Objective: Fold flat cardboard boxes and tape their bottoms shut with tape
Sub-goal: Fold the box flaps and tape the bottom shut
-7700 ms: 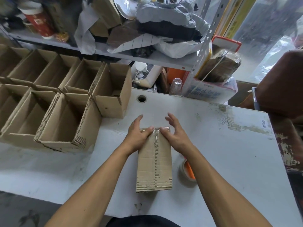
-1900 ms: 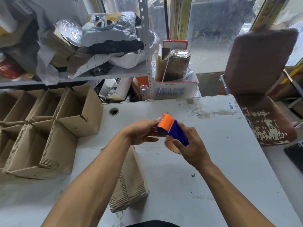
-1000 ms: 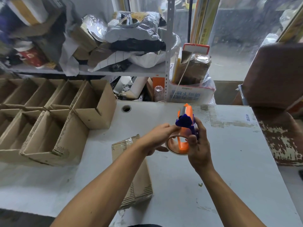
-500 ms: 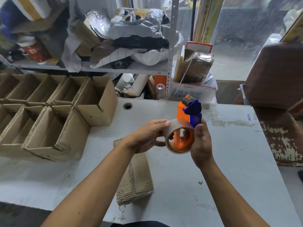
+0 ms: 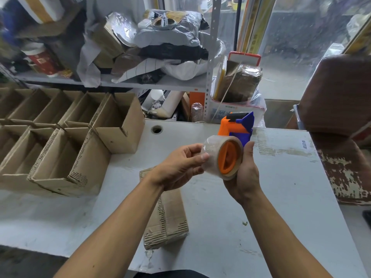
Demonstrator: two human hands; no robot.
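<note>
Gripping the tape dispenser (image 5: pixel 234 135) upright, the right hand (image 5: pixel 244 177) steadied it while the left hand (image 5: pixel 180 167) pinched at the tape roll (image 5: pixel 219 157), probably hunting the loose end. Below the left wrist lay the folded box (image 5: pixel 166 217), awaiting tape.

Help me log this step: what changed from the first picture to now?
Both hands left the folded brown cardboard box, which turned slightly on the white table. The right hand picked up the orange-and-blue tape dispenser; the left hand pinches its clear tape roll. The open boxes stayed in place.
</note>
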